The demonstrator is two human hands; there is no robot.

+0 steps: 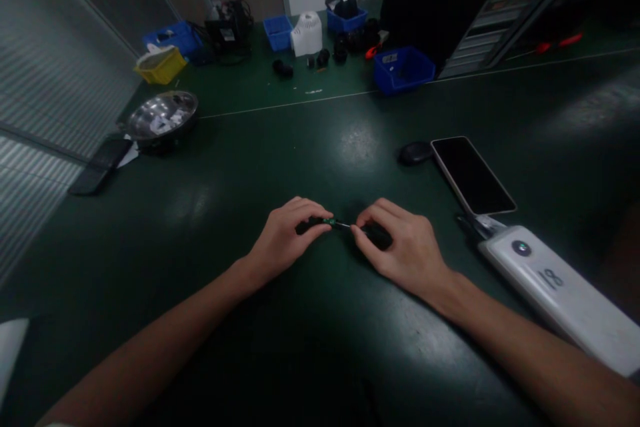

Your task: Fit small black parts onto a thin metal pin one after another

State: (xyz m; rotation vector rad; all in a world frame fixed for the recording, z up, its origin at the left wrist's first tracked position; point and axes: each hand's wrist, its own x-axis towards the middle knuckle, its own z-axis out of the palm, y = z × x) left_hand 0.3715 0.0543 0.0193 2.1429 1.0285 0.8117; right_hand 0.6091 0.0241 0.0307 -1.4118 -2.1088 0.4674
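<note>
My left hand (pixel 287 230) is closed, with thumb and fingertips pinching a small green piece (pixel 328 221) that looks like a bit of circuit board. Most of that piece is hidden by the fingers. Just to its right, my right hand (pixel 400 240) grips what looks like a small screwdriver (pixel 344 225). Its thin, shiny shaft points left at the green piece, and its dark handle lies partly hidden in the palm. Whether the tip touches the green piece I cannot tell. Both hands are low over the dark green table (pixel 280 160).
To the right lie a phone (pixel 474 173), a black mouse (pixel 415 153) and a long white device (pixel 560 287). A metal bowl (pixel 163 117) and a dark flat object (pixel 100 167) are at left. Blue bins (pixel 404 70), a yellow bin (pixel 161 67) and a white housing (pixel 307 33) stand at the back.
</note>
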